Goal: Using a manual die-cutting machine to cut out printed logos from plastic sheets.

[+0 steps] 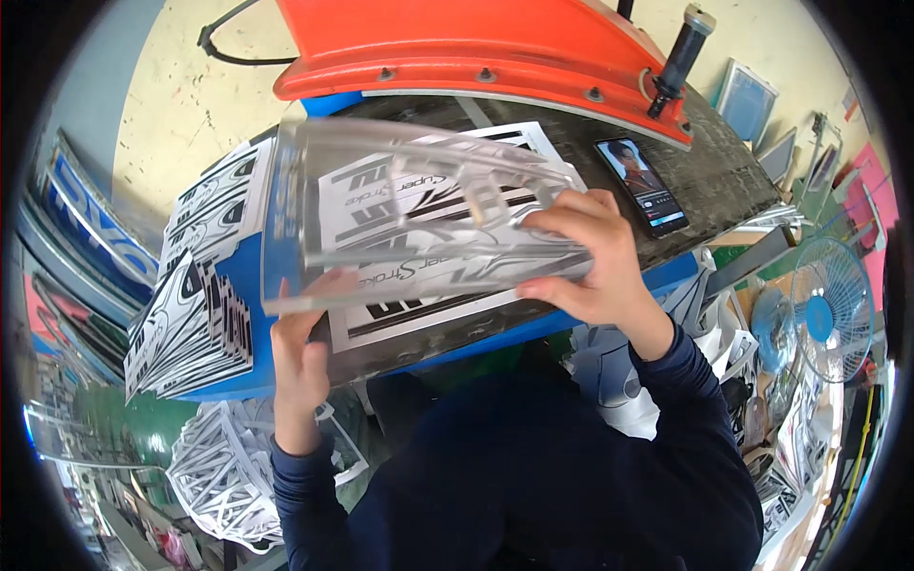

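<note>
A clear plastic plate (286, 257), tilted and slightly blurred, is held above the work table. Raised curved shapes show on it, possibly a cutting die. My right hand (600, 257) grips its right end, with fingers over the top and the thumb below. At the lower left corner my left hand (303, 357) holds it, its fingertips partly seen through the clear plastic. Under the plate a white sheet printed with black and grey graphics (357, 328) lies on the dark worn board (719, 181). The plate partly covers that sheet.
A big red press arm (457, 48) with a black handle (684, 62) spans the far side. Printed sheets (214, 214) and a fanned stack (186, 333) lie left. A phone (643, 186) rests right. Scrap cut-outs (224, 466) and a fan (828, 309) stand beyond the table.
</note>
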Demonstrator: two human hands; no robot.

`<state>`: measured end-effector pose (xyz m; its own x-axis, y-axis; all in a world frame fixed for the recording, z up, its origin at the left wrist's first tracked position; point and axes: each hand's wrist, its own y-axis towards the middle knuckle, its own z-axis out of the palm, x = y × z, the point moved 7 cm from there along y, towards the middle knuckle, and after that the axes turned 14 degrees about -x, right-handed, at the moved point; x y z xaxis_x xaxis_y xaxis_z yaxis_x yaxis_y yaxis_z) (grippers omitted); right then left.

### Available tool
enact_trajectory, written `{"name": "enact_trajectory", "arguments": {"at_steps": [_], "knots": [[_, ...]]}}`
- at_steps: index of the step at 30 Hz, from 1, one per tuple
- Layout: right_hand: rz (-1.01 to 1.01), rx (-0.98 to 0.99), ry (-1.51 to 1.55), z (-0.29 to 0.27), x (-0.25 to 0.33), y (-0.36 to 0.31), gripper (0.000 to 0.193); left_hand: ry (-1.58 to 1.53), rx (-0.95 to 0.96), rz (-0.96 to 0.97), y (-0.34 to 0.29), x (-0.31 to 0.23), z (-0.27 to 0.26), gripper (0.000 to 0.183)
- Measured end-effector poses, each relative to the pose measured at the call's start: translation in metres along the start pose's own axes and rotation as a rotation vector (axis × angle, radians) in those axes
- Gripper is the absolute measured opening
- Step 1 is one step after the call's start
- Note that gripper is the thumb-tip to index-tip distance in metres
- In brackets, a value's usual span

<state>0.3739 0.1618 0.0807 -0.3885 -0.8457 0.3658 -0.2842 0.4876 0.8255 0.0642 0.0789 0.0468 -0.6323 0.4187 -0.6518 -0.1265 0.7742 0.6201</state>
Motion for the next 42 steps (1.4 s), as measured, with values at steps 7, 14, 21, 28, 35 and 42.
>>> {"name": "enact_trajectory", "arguments": {"at_steps": [7, 14, 21, 28, 35, 42], "knots": [[0.183, -0.305, 0.329, -0.026, -0.026, -0.005, 0.063, 0.378, 0.251, 0.122, 0.03, -0.049, 0.036, 0.053], [0.315, -0.397, 0.554, -0.046, -0.051, -0.028, 0.074, 0.183, 0.535, 0.277, 0.039, -0.037, 0.097, 0.058], [0.375, -0.539, 0.666, -0.05, -0.045, -0.029, 0.075, 0.224, 0.533, 0.223, 0.033, -0.043, 0.095, 0.073], [0.399, -0.564, 0.672, -0.049, -0.055, -0.034, 0.073, 0.238, 0.495, 0.217, 0.036, -0.05, 0.095, 0.066], [0.413, -0.598, 0.686, -0.053, -0.056, -0.033, 0.075, 0.291, 0.364, 0.387, 0.043, -0.064, 0.105, 0.044], [0.419, -0.549, 0.651, -0.048, -0.053, -0.032, 0.074, 0.425, 0.449, 0.486, 0.042, -0.081, 0.143, 0.021]]}}
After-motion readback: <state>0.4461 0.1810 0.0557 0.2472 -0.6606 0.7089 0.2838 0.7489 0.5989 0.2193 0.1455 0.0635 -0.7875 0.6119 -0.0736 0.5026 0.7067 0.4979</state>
